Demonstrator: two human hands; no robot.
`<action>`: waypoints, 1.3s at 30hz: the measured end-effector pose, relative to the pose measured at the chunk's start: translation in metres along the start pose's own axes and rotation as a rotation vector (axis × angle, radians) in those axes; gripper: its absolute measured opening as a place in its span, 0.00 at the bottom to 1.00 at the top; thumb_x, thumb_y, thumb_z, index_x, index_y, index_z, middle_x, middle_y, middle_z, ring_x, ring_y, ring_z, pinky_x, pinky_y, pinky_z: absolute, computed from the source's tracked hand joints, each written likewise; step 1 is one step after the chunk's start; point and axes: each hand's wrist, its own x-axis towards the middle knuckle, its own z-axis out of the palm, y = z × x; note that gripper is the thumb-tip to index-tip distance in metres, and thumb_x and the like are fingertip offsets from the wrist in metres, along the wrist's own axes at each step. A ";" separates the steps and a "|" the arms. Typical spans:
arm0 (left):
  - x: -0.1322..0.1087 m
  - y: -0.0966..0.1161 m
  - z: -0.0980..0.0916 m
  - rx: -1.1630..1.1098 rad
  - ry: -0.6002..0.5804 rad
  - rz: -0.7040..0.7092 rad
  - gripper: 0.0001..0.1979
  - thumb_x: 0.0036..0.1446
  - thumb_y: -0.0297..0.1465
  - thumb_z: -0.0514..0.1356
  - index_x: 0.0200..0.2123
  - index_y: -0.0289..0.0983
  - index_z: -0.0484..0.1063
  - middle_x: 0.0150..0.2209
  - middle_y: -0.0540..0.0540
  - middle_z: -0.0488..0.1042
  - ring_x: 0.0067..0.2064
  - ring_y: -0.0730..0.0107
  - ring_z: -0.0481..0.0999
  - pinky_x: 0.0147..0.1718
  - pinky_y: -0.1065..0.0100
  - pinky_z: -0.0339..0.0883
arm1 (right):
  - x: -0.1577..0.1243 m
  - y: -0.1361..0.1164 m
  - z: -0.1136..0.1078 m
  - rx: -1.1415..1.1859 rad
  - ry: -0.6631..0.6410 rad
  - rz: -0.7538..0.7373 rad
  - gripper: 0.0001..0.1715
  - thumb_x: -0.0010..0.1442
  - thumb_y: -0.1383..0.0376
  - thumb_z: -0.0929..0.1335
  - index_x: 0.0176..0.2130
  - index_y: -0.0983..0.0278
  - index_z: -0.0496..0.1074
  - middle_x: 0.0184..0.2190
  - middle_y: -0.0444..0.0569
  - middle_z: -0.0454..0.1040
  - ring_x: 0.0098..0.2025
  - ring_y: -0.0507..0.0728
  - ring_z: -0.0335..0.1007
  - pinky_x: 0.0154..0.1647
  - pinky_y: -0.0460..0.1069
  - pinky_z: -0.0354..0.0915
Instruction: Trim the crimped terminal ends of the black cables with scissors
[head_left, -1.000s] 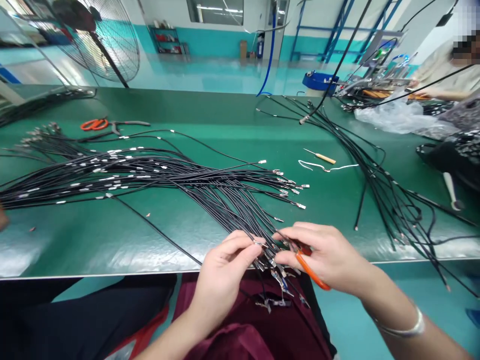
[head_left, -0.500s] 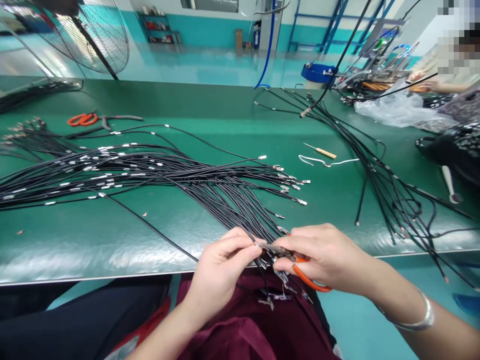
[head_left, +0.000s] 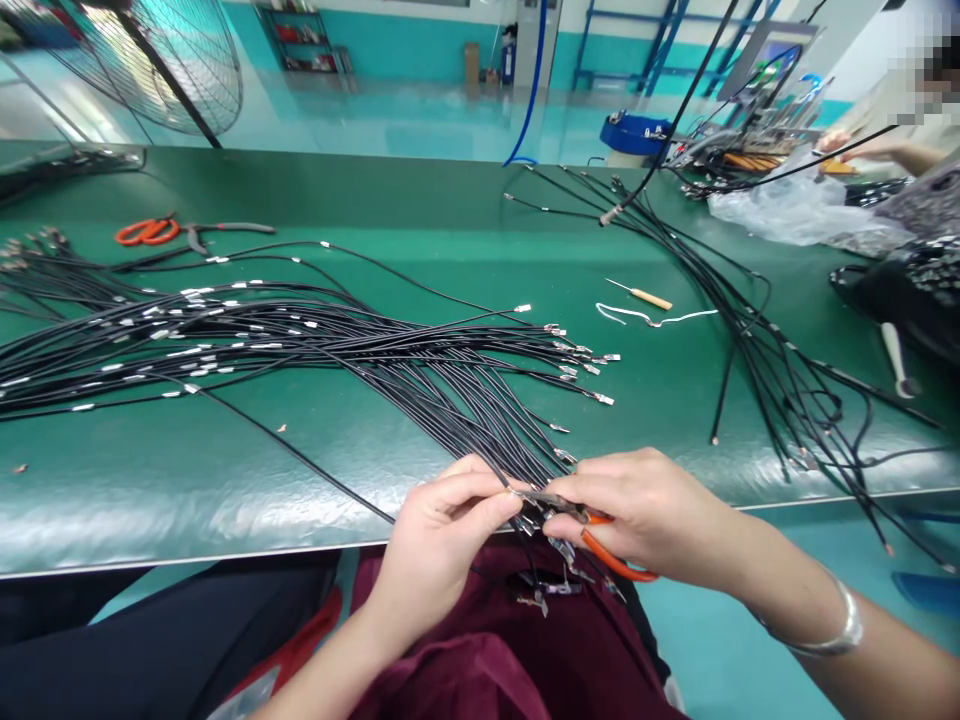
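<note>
Just over the table's front edge, my left hand (head_left: 442, 530) is closed, thumb and fingertips pinching the end of a black cable (head_left: 496, 474). My right hand (head_left: 649, 510) is wrapped round orange-handled scissors (head_left: 616, 562). Their metal blades point left and meet the cable end at my left fingertips; the exact contact is too small to make out. Beneath and behind both hands spreads a bundle of black cables (head_left: 375, 345) with white labels and metal terminals. Several terminals (head_left: 559, 585) hang past the edge above my lap.
Orange scissors (head_left: 148, 231) and grey pliers (head_left: 199, 238) lie at the back left. A wooden-handled pick (head_left: 651, 298) and a white wire (head_left: 649, 320) lie right of centre. More black cables (head_left: 739, 330) cross the right side. Another person's hand (head_left: 832, 142) is at the far right.
The whole view has shifted slightly, with the table's contents a little higher and further left. Both hands keep the same grip at the same place.
</note>
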 end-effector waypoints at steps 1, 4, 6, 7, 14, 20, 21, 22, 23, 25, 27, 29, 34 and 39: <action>0.000 0.000 0.000 -0.002 0.007 0.000 0.07 0.55 0.30 0.62 0.26 0.39 0.78 0.31 0.48 0.75 0.35 0.69 0.73 0.36 0.71 0.65 | 0.000 -0.001 0.000 0.021 0.009 0.006 0.14 0.64 0.58 0.64 0.35 0.62 0.76 0.21 0.44 0.72 0.22 0.50 0.63 0.23 0.46 0.54; 0.000 0.001 0.001 0.001 0.014 0.006 0.07 0.54 0.29 0.62 0.25 0.38 0.78 0.30 0.47 0.75 0.35 0.68 0.73 0.35 0.70 0.65 | 0.001 -0.002 0.000 0.085 0.026 0.024 0.12 0.63 0.58 0.65 0.34 0.62 0.75 0.22 0.44 0.72 0.22 0.50 0.62 0.23 0.46 0.54; 0.000 0.003 0.001 0.010 0.010 0.008 0.07 0.54 0.29 0.62 0.25 0.38 0.78 0.30 0.48 0.75 0.34 0.68 0.73 0.35 0.70 0.65 | 0.001 -0.002 0.000 0.101 0.030 0.028 0.12 0.63 0.59 0.66 0.35 0.62 0.76 0.22 0.44 0.73 0.22 0.50 0.63 0.23 0.46 0.55; 0.000 0.003 0.001 0.012 0.008 0.008 0.07 0.54 0.29 0.62 0.25 0.38 0.78 0.30 0.48 0.75 0.34 0.68 0.73 0.35 0.70 0.65 | 0.002 -0.001 0.001 0.109 0.029 0.029 0.12 0.63 0.60 0.66 0.35 0.62 0.76 0.22 0.44 0.73 0.22 0.50 0.63 0.23 0.46 0.55; 0.001 0.002 0.000 -0.024 0.001 0.004 0.06 0.54 0.29 0.62 0.26 0.38 0.78 0.30 0.48 0.74 0.34 0.70 0.72 0.35 0.71 0.64 | 0.001 0.002 0.003 0.286 -0.019 0.070 0.13 0.61 0.58 0.67 0.31 0.63 0.75 0.23 0.44 0.71 0.23 0.50 0.62 0.24 0.45 0.57; 0.004 -0.004 0.016 -0.250 0.066 -0.061 0.06 0.54 0.31 0.63 0.27 0.38 0.77 0.30 0.49 0.72 0.36 0.70 0.71 0.38 0.70 0.64 | 0.007 -0.010 0.003 0.467 0.286 0.367 0.07 0.53 0.62 0.71 0.34 0.62 0.73 0.27 0.44 0.73 0.27 0.51 0.67 0.30 0.46 0.65; 0.005 -0.004 0.019 -0.294 0.074 -0.069 0.06 0.54 0.32 0.63 0.27 0.37 0.77 0.30 0.49 0.72 0.36 0.70 0.71 0.39 0.69 0.64 | 0.009 -0.012 0.005 0.490 0.337 0.393 0.07 0.52 0.62 0.72 0.33 0.62 0.72 0.28 0.45 0.73 0.28 0.52 0.68 0.31 0.47 0.65; 0.007 -0.003 0.022 -0.320 0.078 -0.076 0.07 0.55 0.33 0.62 0.28 0.37 0.77 0.30 0.49 0.72 0.36 0.69 0.71 0.39 0.69 0.64 | 0.012 -0.014 0.006 0.525 0.371 0.416 0.07 0.52 0.63 0.72 0.33 0.62 0.72 0.28 0.45 0.74 0.29 0.52 0.68 0.32 0.47 0.66; 0.008 -0.001 0.024 -0.316 0.073 -0.083 0.08 0.55 0.33 0.62 0.27 0.37 0.77 0.29 0.49 0.72 0.35 0.69 0.71 0.38 0.68 0.65 | 0.014 -0.014 0.007 0.580 0.392 0.441 0.07 0.52 0.62 0.72 0.33 0.62 0.72 0.28 0.45 0.74 0.29 0.53 0.69 0.32 0.48 0.66; 0.010 0.006 0.022 -0.210 0.045 -0.089 0.09 0.57 0.34 0.60 0.28 0.37 0.77 0.28 0.48 0.73 0.33 0.69 0.72 0.35 0.68 0.65 | 0.019 -0.013 0.008 0.758 0.405 0.492 0.07 0.54 0.62 0.71 0.34 0.62 0.71 0.28 0.45 0.74 0.29 0.52 0.69 0.32 0.47 0.67; 0.011 0.014 0.015 0.009 0.065 0.006 0.08 0.57 0.33 0.59 0.32 0.38 0.79 0.27 0.48 0.75 0.30 0.69 0.72 0.32 0.68 0.66 | 0.023 -0.007 0.006 0.937 0.400 0.531 0.09 0.53 0.62 0.71 0.35 0.62 0.70 0.29 0.44 0.73 0.30 0.51 0.69 0.32 0.46 0.67; 0.014 0.020 0.005 0.265 0.173 0.263 0.08 0.56 0.29 0.61 0.38 0.41 0.79 0.29 0.48 0.76 0.31 0.68 0.73 0.34 0.67 0.66 | 0.026 -0.002 0.001 1.049 0.389 0.536 0.11 0.52 0.63 0.72 0.36 0.63 0.69 0.29 0.42 0.71 0.29 0.50 0.68 0.32 0.45 0.66; 0.033 0.024 -0.009 0.550 0.117 0.677 0.16 0.53 0.25 0.63 0.44 0.46 0.77 0.40 0.47 0.78 0.46 0.63 0.72 0.53 0.59 0.60 | 0.030 0.005 -0.005 1.210 0.306 0.458 0.13 0.53 0.65 0.73 0.38 0.63 0.68 0.27 0.39 0.68 0.28 0.47 0.64 0.30 0.44 0.63; 0.041 0.019 -0.004 0.388 0.051 0.500 0.09 0.54 0.27 0.63 0.38 0.44 0.80 0.31 0.48 0.77 0.35 0.68 0.74 0.35 0.68 0.67 | 0.032 0.004 -0.003 1.245 0.329 0.451 0.13 0.53 0.65 0.73 0.38 0.63 0.68 0.28 0.40 0.67 0.28 0.47 0.63 0.30 0.44 0.62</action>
